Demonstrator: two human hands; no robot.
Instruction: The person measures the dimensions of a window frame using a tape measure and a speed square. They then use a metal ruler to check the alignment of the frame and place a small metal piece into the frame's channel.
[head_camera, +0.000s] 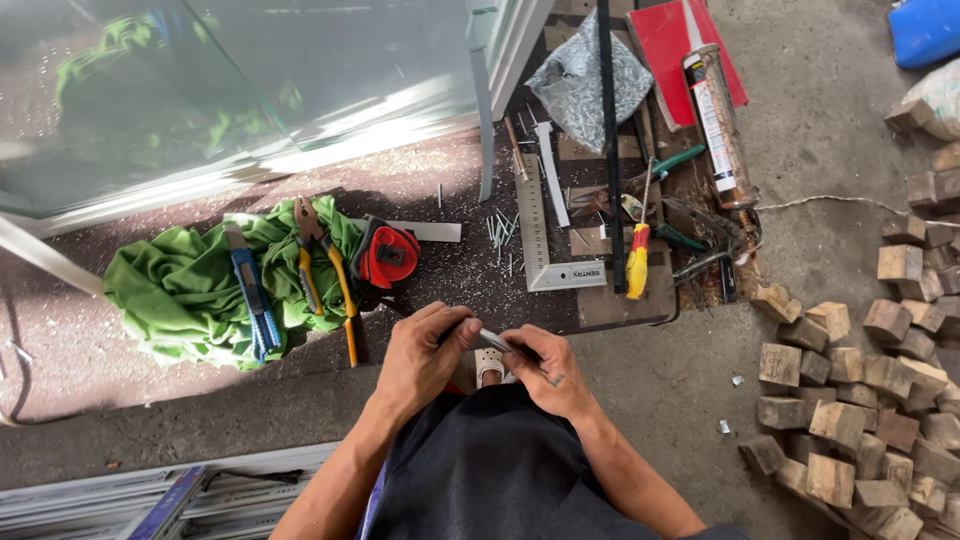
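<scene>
My left hand (425, 358) and my right hand (545, 372) meet just above my knees, both pinching a small thin grey metal piece (492, 341) between their fingertips. The piece runs slantwise from the left thumb to the right fingers; most of it is hidden by them. A ring shows on my right hand. Below the hands is a white sandal toe (489, 364) and my dark trousers (490, 470).
A green cloth (180, 290) with a blue utility knife (252, 290), orange-handled pliers (322, 265) and a red tape measure (388, 256) lies to the left. A steel square (540, 235), loose nails (502, 230), a yellow-red screwdriver (637, 262), a sealant tube (718, 125) and wooden blocks (860, 400) are ahead and to the right.
</scene>
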